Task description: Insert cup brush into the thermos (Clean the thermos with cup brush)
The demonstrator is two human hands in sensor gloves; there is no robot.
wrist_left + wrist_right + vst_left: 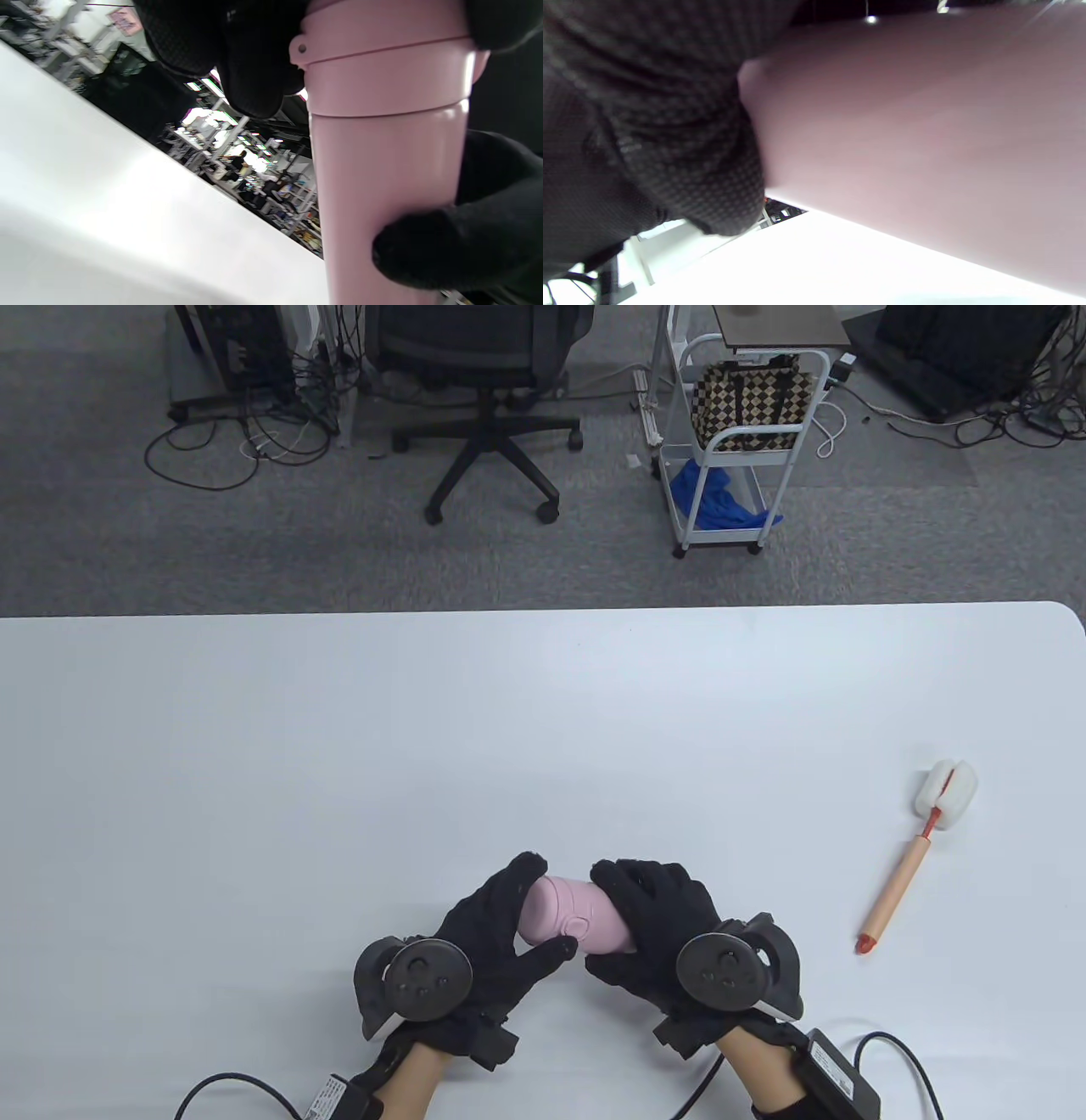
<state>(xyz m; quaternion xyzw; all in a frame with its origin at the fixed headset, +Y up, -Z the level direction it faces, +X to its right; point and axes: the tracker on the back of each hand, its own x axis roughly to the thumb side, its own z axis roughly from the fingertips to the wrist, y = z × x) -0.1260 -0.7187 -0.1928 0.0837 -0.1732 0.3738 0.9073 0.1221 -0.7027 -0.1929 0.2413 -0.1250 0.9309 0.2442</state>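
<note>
A pink thermos (pixel 570 918) with its lid on lies sideways between both hands at the table's front middle. My left hand (pixel 501 920) grips the lid end, thumb below and fingers over the top. My right hand (pixel 645 925) grips the body. The left wrist view shows the lid and body of the thermos (pixel 382 140) close up, with my fingers (pixel 250 63) on the lid and a fingertip of my right hand (pixel 415 250) on the body. The right wrist view shows the thermos (pixel 916 135) against my palm. The cup brush (pixel 916 848), with a white sponge head and a tan handle, lies on the table at the right, apart from both hands.
The white table (pixel 339 746) stretches wide behind the hands. Beyond its far edge stand an office chair (pixel 488 381) and a white cart (pixel 738 441) with a checked bag. Glove cables (pixel 891 1052) trail at the front edge.
</note>
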